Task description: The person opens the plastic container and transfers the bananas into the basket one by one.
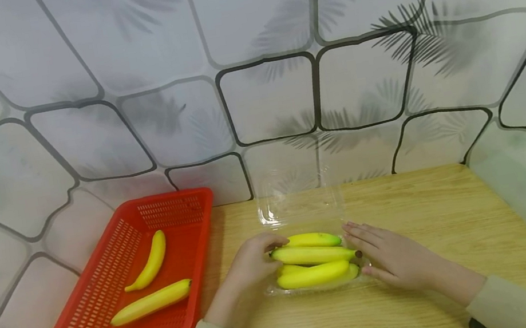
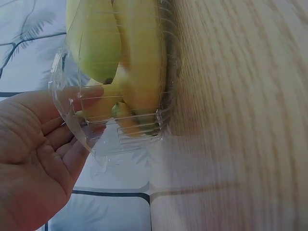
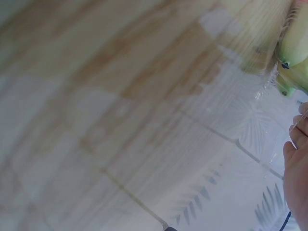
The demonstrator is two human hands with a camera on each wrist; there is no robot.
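Note:
A clear plastic clamshell box (image 1: 274, 291) sits on the table, its lid (image 1: 299, 207) raised at the back. Several yellow bananas lie crosswise in it, among them a far banana (image 1: 314, 239) with a green tip and a front banana (image 1: 313, 276). My left hand (image 1: 255, 261) reaches over the box's left end and pinches the end of a middle banana (image 1: 312, 254). Through the plastic wall (image 2: 65, 113), the left wrist view shows its fingers around that end. At the right end rests my right hand (image 1: 395, 255), fingers fairly straight along the box's side.
On the left stands a red slotted basket (image 1: 204, 237) with a curved banana (image 1: 151, 261) and a straighter banana (image 1: 153, 303) inside. The wood-grain table (image 1: 437, 204) meets a patterned wall (image 1: 268, 99) behind the box.

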